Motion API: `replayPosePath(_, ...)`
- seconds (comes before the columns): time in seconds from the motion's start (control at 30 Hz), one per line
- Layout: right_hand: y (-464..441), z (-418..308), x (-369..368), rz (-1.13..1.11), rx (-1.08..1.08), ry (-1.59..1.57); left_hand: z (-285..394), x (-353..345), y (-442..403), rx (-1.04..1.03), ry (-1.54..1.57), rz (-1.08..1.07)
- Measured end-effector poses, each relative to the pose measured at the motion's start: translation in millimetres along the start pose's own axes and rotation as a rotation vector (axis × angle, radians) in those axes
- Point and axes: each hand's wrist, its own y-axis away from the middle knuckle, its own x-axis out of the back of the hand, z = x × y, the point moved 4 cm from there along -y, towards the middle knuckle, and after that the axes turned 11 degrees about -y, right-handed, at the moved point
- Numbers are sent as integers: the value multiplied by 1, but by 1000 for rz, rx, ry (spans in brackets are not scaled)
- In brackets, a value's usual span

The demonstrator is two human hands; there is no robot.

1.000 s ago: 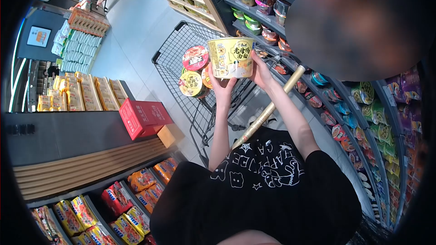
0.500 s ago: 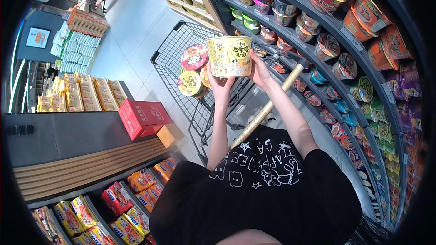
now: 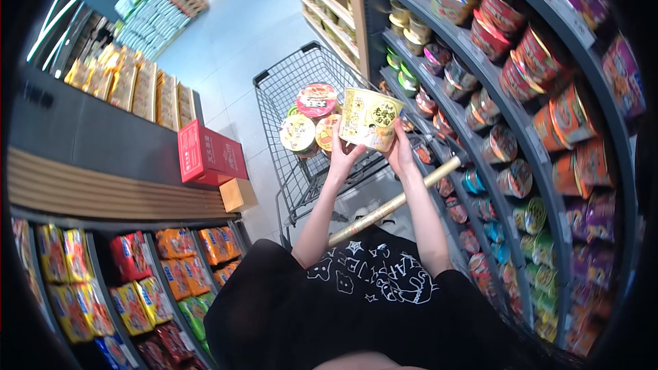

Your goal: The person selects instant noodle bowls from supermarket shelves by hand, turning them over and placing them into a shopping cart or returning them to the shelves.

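Observation:
Between both hands I hold a pale yellow instant noodle bucket [image 3: 370, 120], its printed side facing me and slightly tilted. My left hand [image 3: 344, 154] grips its lower left side, and my right hand [image 3: 401, 151] wraps its lower right side. Just beyond it stands a black wire shopping cart [image 3: 274, 103]. Inside the cart lie several noodle tubs: a red-lidded tub [image 3: 317, 99], a pale yellow-lidded tub [image 3: 298, 133] and an orange tub [image 3: 325, 133] partly hidden by the bucket. The cart's gold-coloured handle bar [image 3: 384, 211] runs slantwise beneath my forearms.
Curved grey shelves [image 3: 507, 72] packed with noodle tubs and bags rise close on my right. At left are a red box [image 3: 211, 154], a small wooden block [image 3: 237, 194] and shelves of bagged noodles [image 3: 137, 260]. Stacked goods [image 3: 147, 17] stand farther off on the tiled floor [image 3: 226, 48].
The view has swung, so the cart and shelves sit differently in it. The noodle bucket is lower in view and tilted more, still in both hands.

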Motion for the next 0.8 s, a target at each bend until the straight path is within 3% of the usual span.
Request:
replayPosePath(0.07, -1, 4, 5, -7, -56, 7, -10, 8, 0, 102, 67, -29)
replayPosePath(0.33, 3, 16, 11, 74, -60, 265, -26, 53, -1, 82, -39, -75)
replayPosePath(0.4, -2, 23, 26, 116, -54, 410, -19, 53, 8, 365, 33, -169)
replayPosePath(0.47, -3, 27, 21, 62, -125, 385, -31, 66, 13, 452, 78, -168)
replayPosePath(0.6, 1, 33, 20, 173, -162, 330, -22, 59, 21, 624, 49, -116)
replayPosePath(0.8, -2, 43, 17, 235, -153, 431, -39, 58, 20, 542, 81, 37)
